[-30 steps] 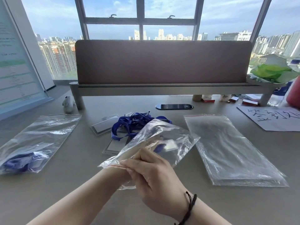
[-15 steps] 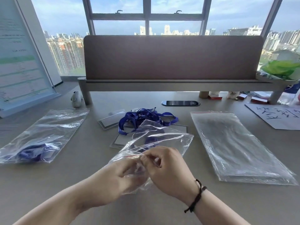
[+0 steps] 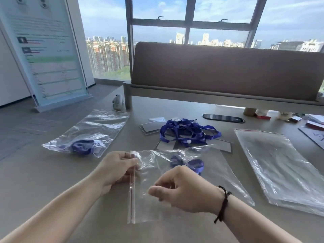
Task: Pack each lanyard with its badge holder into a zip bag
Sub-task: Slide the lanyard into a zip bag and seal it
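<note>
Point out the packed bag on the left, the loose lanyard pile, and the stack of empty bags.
packed bag (image 3: pixel 87 134): head view, clear middle.
lanyard pile (image 3: pixel 185 132): head view, blue tangle's centre.
empty bag stack (image 3: pixel 280 165): head view, top bag's middle.

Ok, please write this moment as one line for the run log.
step: sealing zip bag | left hand: pinches zip strip | right hand: pinches bag | inside: blue lanyard
</note>
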